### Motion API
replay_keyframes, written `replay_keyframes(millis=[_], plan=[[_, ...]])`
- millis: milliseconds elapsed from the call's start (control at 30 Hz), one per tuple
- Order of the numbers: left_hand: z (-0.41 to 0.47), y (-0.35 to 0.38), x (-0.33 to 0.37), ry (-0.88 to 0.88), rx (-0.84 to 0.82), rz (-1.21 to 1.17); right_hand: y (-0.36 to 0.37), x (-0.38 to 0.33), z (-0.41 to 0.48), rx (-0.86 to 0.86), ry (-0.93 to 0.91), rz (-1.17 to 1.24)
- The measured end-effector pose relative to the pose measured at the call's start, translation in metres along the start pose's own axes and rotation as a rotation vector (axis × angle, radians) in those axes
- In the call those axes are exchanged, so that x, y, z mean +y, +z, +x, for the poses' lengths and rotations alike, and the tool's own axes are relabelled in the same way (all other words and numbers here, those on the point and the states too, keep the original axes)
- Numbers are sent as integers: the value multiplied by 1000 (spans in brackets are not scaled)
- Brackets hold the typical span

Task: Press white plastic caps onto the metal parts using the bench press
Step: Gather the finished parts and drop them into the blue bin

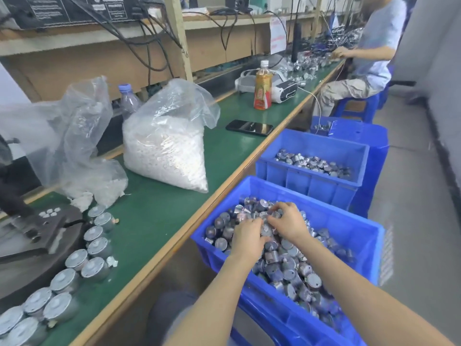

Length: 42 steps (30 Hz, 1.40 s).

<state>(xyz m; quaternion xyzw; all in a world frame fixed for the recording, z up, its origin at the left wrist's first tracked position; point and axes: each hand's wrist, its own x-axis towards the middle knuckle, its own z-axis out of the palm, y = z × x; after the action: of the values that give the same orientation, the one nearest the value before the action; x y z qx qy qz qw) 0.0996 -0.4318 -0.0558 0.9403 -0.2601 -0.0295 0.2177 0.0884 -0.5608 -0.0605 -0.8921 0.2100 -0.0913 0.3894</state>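
Gathering stock — left hand [247,236] and right hand [287,222] curl fingers round metal parts [287,267] in the blue crate [336,219]; next, likely, a secure carry to the bench press [57,231].

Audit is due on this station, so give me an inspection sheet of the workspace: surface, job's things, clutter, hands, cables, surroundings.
Surface: green bench, wooden edge.
Job's things: metal parts heaped in the near blue crate; a row of parts beside the bench press; bag of white caps on the bench.
Clutter: phone, drink bottle, water bottle, headset, crumpled plastic bag.
Hands: left hand and right hand both in the crate, fingers curled among parts; grip unclear.
Cables: black cables hang from the shelf; thin white wire by the headset.
Surroundings: seated person at the far end; second blue crate holding parts.
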Motion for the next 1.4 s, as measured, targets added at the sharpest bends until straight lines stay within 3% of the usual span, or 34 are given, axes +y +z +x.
replay_keyframes(millis=[167, 300, 433, 533, 633, 700, 833, 933, 1033, 1233, 1400], plan=[[1, 18, -6, -2, -20, 136, 13, 17, 5, -88, -36, -136], [-2, 12, -13, 7, -5, 118, 26, 21, 1, 81, -138, -340], [-11, -20, -25, 18, 21, -1, 35, 23, -6, 125, -87, -566], [-27, -59, -38, 31, 117, -170, 34, 2, -17, 198, -95, -426], [-50, -104, -56, 17, 281, -261, 40, -48, -34, 345, -351, -150], [-66, -135, -73, -14, 423, -285, 50, -95, -52, 347, -536, 13], [-94, -190, -115, -193, 562, -271, 88, -186, -87, 35, -731, 235], [-118, -206, -148, -374, 478, -93, 123, -231, -91, -268, -788, 137], [-142, -200, -167, -470, 361, 109, 145, -261, -71, -439, -713, 21], [-162, -181, -173, -416, 299, 394, 169, -295, -49, -587, -729, -173], [-164, -164, -170, -428, 293, 460, 171, -294, -50, -594, -775, -228]])
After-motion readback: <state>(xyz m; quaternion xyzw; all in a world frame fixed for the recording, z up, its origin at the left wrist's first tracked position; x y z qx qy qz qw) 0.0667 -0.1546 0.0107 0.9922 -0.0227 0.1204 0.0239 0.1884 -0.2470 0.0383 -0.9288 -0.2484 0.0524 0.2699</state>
